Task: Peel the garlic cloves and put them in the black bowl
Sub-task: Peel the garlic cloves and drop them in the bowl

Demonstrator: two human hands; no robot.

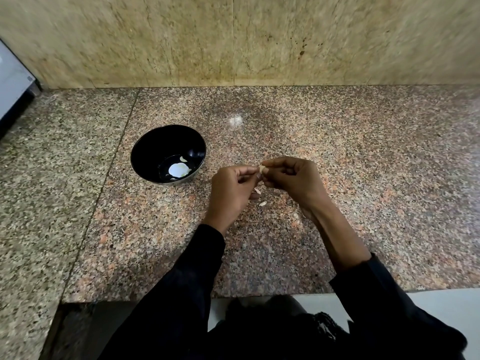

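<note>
Hidden: most of the garlic clove point(261, 168) is covered by fingertips; only a small pale end shows between the 2 hands.
Hard to make out: the bright patch in the bottom of the black bowl point(145, 152) is glare, so I cannot tell how much lies there; 1 pale curved clove in the bowl point(183, 159) shows beside it.
Cut off: a grey appliance point(13, 84) runs off the left edge.
Garlic clove: cream-coloured, held above the bench point(363, 152), just right of the bowl and apart from it.
Left hand point(232, 189): fingers curled, pinching the clove.
Right hand point(291, 178): fingers curled, pinching the same clove from the other side.
Peel scraps point(262, 203): small pale flakes lie on the bench below the hands.
Sleeves: black, on both forearms.
</note>
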